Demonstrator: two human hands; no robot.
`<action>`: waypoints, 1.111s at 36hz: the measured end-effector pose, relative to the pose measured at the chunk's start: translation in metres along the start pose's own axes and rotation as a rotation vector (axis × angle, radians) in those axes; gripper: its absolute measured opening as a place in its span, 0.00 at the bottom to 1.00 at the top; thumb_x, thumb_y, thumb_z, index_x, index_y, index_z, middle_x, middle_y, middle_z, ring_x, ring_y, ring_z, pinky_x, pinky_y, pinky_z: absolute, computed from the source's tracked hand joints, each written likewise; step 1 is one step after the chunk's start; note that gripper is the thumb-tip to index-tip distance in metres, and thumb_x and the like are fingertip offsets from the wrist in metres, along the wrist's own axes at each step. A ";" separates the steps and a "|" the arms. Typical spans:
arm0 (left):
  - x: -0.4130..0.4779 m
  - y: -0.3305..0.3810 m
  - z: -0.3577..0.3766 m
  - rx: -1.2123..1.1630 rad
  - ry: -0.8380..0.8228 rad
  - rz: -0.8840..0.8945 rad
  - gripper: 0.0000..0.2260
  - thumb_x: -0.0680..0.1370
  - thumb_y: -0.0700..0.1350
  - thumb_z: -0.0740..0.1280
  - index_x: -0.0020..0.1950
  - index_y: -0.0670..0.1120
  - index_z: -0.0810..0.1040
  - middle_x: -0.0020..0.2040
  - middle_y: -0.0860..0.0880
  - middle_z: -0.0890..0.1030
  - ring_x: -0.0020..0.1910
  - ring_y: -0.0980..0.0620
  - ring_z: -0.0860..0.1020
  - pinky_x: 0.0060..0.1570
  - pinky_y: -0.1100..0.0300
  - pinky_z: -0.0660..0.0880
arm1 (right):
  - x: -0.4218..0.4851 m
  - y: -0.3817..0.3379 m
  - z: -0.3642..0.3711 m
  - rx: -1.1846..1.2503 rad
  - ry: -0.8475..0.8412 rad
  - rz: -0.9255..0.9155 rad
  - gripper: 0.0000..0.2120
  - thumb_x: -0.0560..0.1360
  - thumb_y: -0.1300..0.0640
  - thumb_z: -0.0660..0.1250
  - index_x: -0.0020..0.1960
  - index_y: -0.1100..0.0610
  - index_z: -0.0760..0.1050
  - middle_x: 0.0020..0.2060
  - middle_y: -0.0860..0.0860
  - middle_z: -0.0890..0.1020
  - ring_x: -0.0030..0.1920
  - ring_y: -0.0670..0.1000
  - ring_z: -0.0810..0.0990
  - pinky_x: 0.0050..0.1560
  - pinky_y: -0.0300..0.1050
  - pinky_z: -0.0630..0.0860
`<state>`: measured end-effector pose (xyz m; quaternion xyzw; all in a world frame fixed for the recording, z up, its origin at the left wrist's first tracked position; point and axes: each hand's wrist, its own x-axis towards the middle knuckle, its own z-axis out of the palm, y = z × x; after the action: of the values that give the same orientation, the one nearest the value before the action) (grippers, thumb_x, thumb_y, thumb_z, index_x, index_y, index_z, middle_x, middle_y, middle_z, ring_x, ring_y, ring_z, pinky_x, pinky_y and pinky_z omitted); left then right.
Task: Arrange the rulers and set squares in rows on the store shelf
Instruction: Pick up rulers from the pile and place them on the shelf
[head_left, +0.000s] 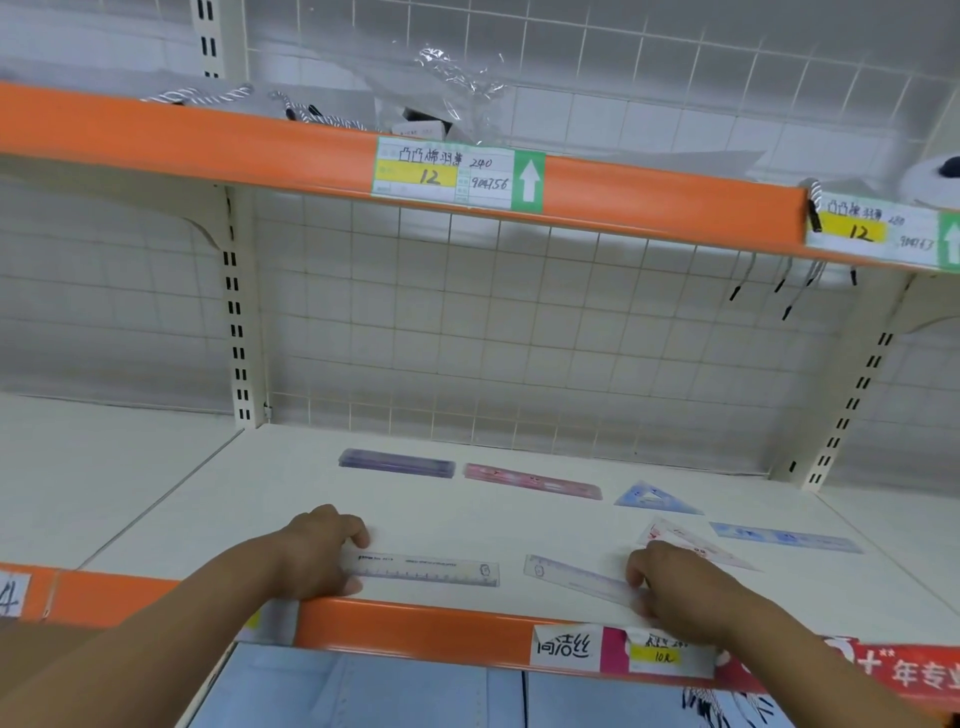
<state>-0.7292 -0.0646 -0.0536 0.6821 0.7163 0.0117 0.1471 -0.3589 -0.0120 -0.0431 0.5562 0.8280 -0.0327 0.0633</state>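
- Gripping two rulers at once: the left hand (322, 551) has its fingers (356, 532) curled over the left end of the clear ruler (426, 570), thumb at the near edge, a pinch hold.
- Right hand (670, 584): fingers curled round the near right end of the tinted ruler (574, 576). It lies skewed, with its far end pointing toward the clear ruler; the two ends are apart.
- Both rulers lie flat at the front of the shelf (249, 499), just behind the orange lip (415, 626).
- Back row, near the wire grid: purple ruler (397, 462), pink ruler (532, 480), blue set square (655, 500), in a line with gaps between.
- Loose on the right: pink set square (696, 548) just beyond the right hand, partly hidden by it; blue ruler (784, 538) further right. Both sit at an angle.
- Handling, my guess: thin plastic, very light, stiff with some flex, slick on the painted shelf. It slides easily but is awkward to lift when lying flat.
- Best hold is probably an end or a long edge, tipped up with a fingertip; for the set squares, a corner.
- Front row looks barely started; the tinted ruler likely needs squaring to the lip.
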 end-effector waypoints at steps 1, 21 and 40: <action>0.000 0.000 0.000 -0.003 -0.001 -0.001 0.23 0.75 0.53 0.69 0.68 0.55 0.68 0.64 0.50 0.67 0.63 0.52 0.69 0.64 0.61 0.67 | 0.000 0.000 0.000 -0.025 0.001 -0.017 0.03 0.79 0.53 0.61 0.52 0.50 0.70 0.54 0.50 0.74 0.48 0.48 0.71 0.49 0.39 0.69; 0.002 0.004 -0.004 -0.009 -0.031 0.000 0.24 0.72 0.55 0.71 0.65 0.55 0.68 0.62 0.51 0.67 0.61 0.52 0.70 0.63 0.59 0.69 | 0.006 0.008 -0.009 -0.073 -0.047 -0.074 0.16 0.73 0.48 0.65 0.60 0.49 0.73 0.47 0.46 0.70 0.48 0.49 0.70 0.44 0.40 0.66; 0.006 0.004 -0.006 0.026 -0.059 0.013 0.24 0.72 0.56 0.71 0.65 0.54 0.67 0.54 0.53 0.64 0.54 0.54 0.67 0.62 0.59 0.69 | 0.004 0.011 -0.010 0.049 0.000 -0.173 0.13 0.74 0.53 0.63 0.56 0.53 0.80 0.32 0.38 0.66 0.38 0.41 0.68 0.33 0.28 0.60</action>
<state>-0.7267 -0.0571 -0.0481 0.6886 0.7072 -0.0170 0.1593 -0.3511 -0.0029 -0.0331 0.4840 0.8719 -0.0580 0.0465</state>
